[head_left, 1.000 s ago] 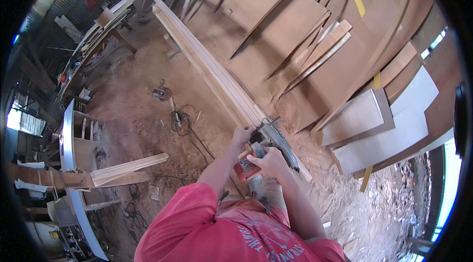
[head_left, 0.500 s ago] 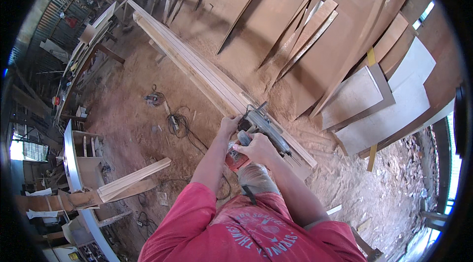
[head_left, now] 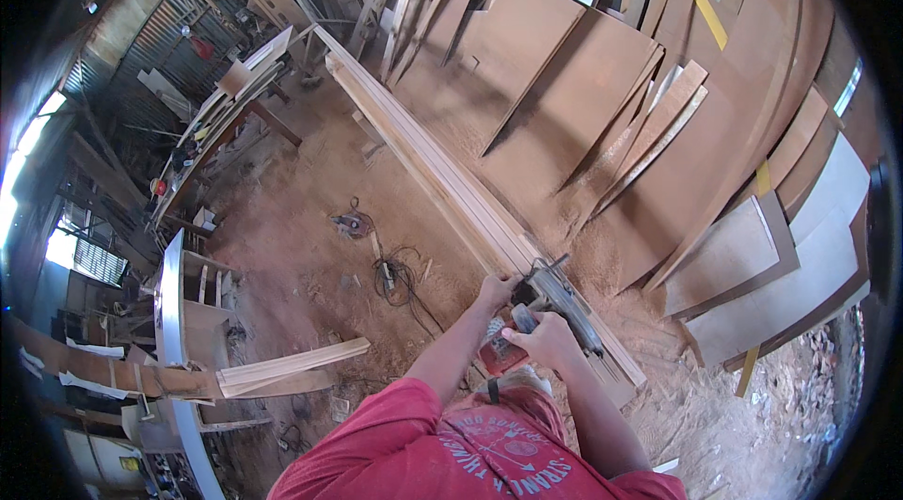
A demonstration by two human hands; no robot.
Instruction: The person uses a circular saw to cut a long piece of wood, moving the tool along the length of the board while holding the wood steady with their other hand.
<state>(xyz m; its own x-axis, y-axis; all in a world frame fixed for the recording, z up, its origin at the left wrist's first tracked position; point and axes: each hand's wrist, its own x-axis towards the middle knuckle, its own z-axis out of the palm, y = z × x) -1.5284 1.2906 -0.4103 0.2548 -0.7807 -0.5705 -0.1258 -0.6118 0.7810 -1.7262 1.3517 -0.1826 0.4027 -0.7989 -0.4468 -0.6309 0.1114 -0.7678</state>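
Observation:
A red and grey power tool (head_left: 502, 349) with a long grey metal base (head_left: 576, 307) sits at the near end of long pale timber boards (head_left: 440, 184) laid side by side. My left hand (head_left: 496, 298) grips the front of the tool, its fingertips partly hidden. My right hand (head_left: 548, 346), a little lower and to the right, is closed round the grey handle, thumb across it.
Sheet panels (head_left: 621, 86) lean along the right. A corded tool (head_left: 356, 222) and tangled cables (head_left: 395, 279) lie on the dusty floor. Short pale strips (head_left: 292, 368) rest on a bench at lower left. A cluttered workbench (head_left: 226, 124) stands at upper left.
The view has shifted, so the scene sits lower and further right than half a second ago. Compared with a second ago, the tool appears slightly farther along the boards, both hands still on it.

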